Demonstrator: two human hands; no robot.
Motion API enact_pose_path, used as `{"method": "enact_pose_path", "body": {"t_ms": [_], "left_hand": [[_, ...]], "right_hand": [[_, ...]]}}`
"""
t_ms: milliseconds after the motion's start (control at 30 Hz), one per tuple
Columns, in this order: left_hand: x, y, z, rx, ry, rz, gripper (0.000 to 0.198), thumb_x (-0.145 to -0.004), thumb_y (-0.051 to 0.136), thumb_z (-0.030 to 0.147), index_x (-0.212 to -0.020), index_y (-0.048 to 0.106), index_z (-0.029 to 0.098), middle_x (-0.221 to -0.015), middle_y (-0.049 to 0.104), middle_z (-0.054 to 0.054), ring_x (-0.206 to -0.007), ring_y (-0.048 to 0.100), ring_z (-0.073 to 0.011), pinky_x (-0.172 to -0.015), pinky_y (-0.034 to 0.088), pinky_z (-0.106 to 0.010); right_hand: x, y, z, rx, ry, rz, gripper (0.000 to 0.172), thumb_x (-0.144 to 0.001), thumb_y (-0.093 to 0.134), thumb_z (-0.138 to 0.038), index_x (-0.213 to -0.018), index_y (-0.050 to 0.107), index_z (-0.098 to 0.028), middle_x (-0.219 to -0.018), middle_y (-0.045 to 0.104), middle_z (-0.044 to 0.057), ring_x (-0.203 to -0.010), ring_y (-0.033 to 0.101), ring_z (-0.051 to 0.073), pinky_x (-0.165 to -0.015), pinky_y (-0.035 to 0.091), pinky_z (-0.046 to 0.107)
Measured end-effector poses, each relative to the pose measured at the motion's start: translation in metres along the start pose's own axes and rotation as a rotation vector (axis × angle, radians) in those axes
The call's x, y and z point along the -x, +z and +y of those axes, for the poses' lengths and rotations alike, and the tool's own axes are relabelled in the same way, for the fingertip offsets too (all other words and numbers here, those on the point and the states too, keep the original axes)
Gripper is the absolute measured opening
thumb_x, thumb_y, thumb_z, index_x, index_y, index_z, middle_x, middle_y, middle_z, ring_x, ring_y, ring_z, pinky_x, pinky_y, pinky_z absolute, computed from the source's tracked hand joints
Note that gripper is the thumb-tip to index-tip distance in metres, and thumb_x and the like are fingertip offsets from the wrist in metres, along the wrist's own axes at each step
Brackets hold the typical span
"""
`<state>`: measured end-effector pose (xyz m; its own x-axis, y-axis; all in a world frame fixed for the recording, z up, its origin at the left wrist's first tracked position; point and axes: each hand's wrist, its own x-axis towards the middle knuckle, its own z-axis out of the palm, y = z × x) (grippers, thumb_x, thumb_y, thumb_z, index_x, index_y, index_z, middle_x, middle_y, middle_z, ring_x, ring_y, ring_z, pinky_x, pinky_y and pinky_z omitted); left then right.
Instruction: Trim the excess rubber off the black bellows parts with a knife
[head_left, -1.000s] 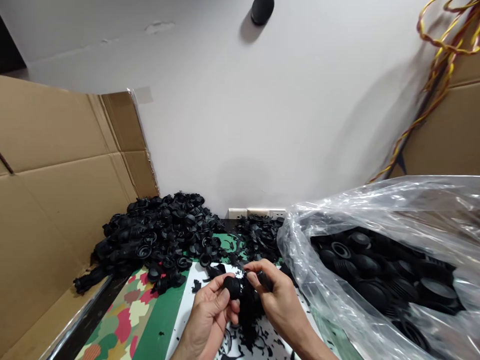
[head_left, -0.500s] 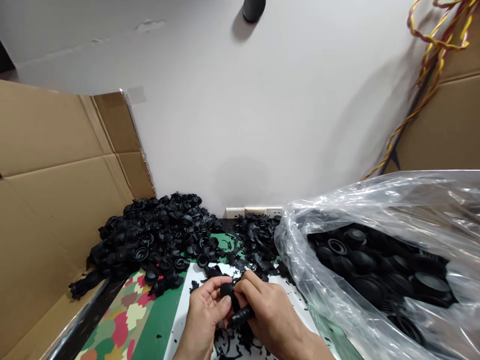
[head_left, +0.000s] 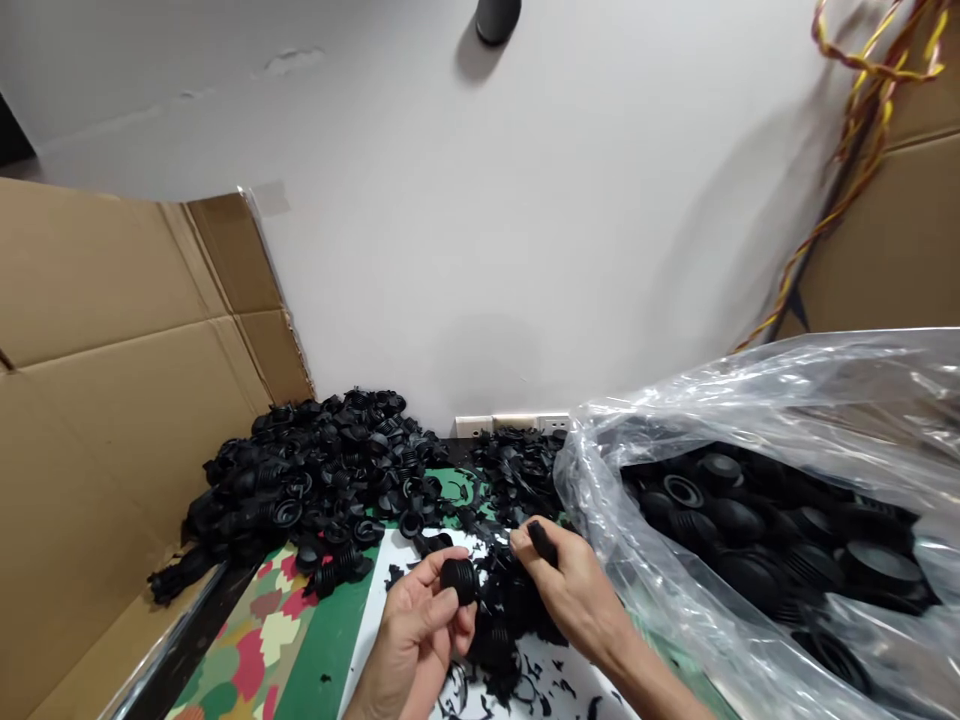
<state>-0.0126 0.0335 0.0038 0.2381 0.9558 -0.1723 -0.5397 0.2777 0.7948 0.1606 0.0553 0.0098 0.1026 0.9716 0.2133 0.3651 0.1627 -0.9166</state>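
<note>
My left hand [head_left: 420, 615] is closed on a round, ribbed black plug [head_left: 458, 581], held up between thumb and fingers over a white sheet. To the right, my right hand [head_left: 574, 585] is apart from the plug and curled around a short black stick-like piece [head_left: 541, 543]. One end of that piece pokes out above the thumb side, and the palm hides the rest, so its kind does not show. Below and between the hands lie black scraps [head_left: 499, 650], some of them thin curls.
A large heap of black parts [head_left: 322, 470] rises against a cardboard box [head_left: 120, 400] at left. Black trimmings [head_left: 517, 470] lie by the wall sockets [head_left: 510, 426]. At right, a clear plastic bag [head_left: 600, 470] holds more ribbed black plugs [head_left: 727, 520]. Twisted wire [head_left: 802, 245] hangs above.
My right hand has moved away from my left, to the right and slightly up, with the black piece in its grip. The plug stays in my left hand, its ribbed side now showing.
</note>
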Motion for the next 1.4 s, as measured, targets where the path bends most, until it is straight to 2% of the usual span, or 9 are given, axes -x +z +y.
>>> {"method": "enact_pose_path", "body": {"t_ms": [100, 267, 433, 567, 667, 867, 1067, 1267, 1400], "left_hand": [[-0.001, -0.002, 0.0, -0.018, 0.01, 0.022, 0.037, -0.06, 0.082, 0.019, -0.096, 0.07, 0.016, -0.064, 0.059, -0.001, -0.053, 0.05, -0.0079, -0.049, 0.037, -0.018], [-0.002, -0.005, 0.001, -0.106, 0.089, 0.115, 0.042, -0.062, 0.081, 0.035, -0.099, 0.071, 0.016, -0.065, 0.06, -0.001, -0.054, 0.049, -0.0082, -0.047, 0.036, -0.018], [-0.002, -0.006, 0.007, -0.134, 0.078, 0.164, 0.042, -0.067, 0.076, 0.042, -0.1, 0.072, 0.017, -0.061, 0.063, 0.0, -0.049, 0.049, -0.0086, -0.047, 0.038, -0.02], [-0.001, 0.0, 0.013, -0.016, 0.043, 0.15, 0.028, -0.07, 0.075, 0.037, -0.087, 0.076, 0.014, -0.071, 0.071, -0.006, -0.067, 0.061, -0.0173, -0.062, 0.047, -0.026], [-0.001, 0.004, 0.015, 0.055, 0.009, 0.2, 0.023, -0.066, 0.077, 0.03, -0.081, 0.076, 0.013, -0.072, 0.072, -0.006, -0.07, 0.062, -0.018, -0.068, 0.049, -0.027], [0.001, 0.005, 0.015, 0.061, 0.024, 0.135, 0.028, -0.072, 0.072, 0.028, -0.098, 0.072, 0.017, -0.089, 0.073, -0.006, -0.078, 0.062, -0.0166, -0.071, 0.05, -0.026], [0.001, 0.003, 0.013, -0.018, 0.007, 0.105, 0.034, -0.071, 0.074, 0.03, -0.101, 0.071, 0.017, -0.083, 0.072, -0.008, -0.067, 0.06, -0.0142, -0.058, 0.046, -0.022], [0.001, 0.005, 0.012, -0.046, 0.086, 0.147, 0.033, -0.066, 0.078, 0.027, -0.097, 0.071, 0.018, -0.089, 0.07, -0.007, -0.067, 0.059, -0.0131, -0.058, 0.046, -0.021], [0.002, 0.006, 0.011, -0.114, 0.169, 0.173, 0.031, -0.064, 0.078, 0.02, -0.094, 0.071, 0.018, -0.086, 0.067, -0.004, -0.063, 0.055, -0.0109, -0.056, 0.045, -0.02]], "right_hand": [[0.007, 0.009, -0.007, -0.029, 0.012, -0.074, 0.036, -0.077, 0.041, -0.05, -0.054, 0.035, -0.023, -0.052, 0.038, -0.004, -0.053, 0.038, 0.015, -0.05, 0.03, 0.026], [0.01, 0.013, -0.009, -0.105, 0.04, -0.061, 0.018, -0.073, 0.049, -0.037, -0.068, 0.054, -0.02, -0.059, 0.052, -0.002, -0.056, 0.046, 0.016, -0.053, 0.036, 0.025], [0.008, 0.007, -0.008, -0.145, 0.031, 0.016, 0.027, -0.077, 0.048, -0.041, -0.066, 0.058, -0.019, -0.067, 0.06, 0.003, -0.067, 0.056, 0.021, -0.062, 0.043, 0.031], [0.007, 0.003, -0.007, -0.276, 0.053, -0.024, 0.037, -0.08, 0.046, -0.051, -0.076, 0.062, -0.019, -0.077, 0.063, 0.005, -0.075, 0.058, 0.024, -0.068, 0.045, 0.033], [0.007, 0.001, -0.006, -0.309, 0.02, -0.047, 0.043, -0.083, 0.042, -0.055, -0.081, 0.065, -0.019, -0.083, 0.064, 0.006, -0.082, 0.058, 0.025, -0.073, 0.044, 0.034], [0.01, 0.002, -0.011, -0.251, -0.026, -0.102, 0.042, -0.084, 0.043, -0.053, -0.061, 0.054, -0.019, -0.063, 0.052, 0.0, -0.061, 0.049, 0.017, -0.057, 0.04, 0.028], [0.014, 0.002, -0.015, -0.299, -0.082, -0.07, 0.044, -0.084, 0.042, -0.056, -0.073, 0.062, -0.018, -0.069, 0.056, 0.001, -0.063, 0.049, 0.017, -0.058, 0.04, 0.027], [0.014, 0.003, -0.011, -0.511, 0.049, -0.127, 0.037, -0.075, 0.06, -0.055, -0.08, 0.06, -0.018, -0.052, 0.046, -0.006, -0.043, 0.04, 0.01, -0.043, 0.031, 0.023], [0.014, 0.006, -0.011, -0.596, 0.122, -0.051, 0.035, -0.069, 0.07, -0.048, -0.084, 0.058, -0.019, -0.044, 0.052, -0.006, -0.041, 0.05, 0.014, -0.044, 0.04, 0.027]]}}
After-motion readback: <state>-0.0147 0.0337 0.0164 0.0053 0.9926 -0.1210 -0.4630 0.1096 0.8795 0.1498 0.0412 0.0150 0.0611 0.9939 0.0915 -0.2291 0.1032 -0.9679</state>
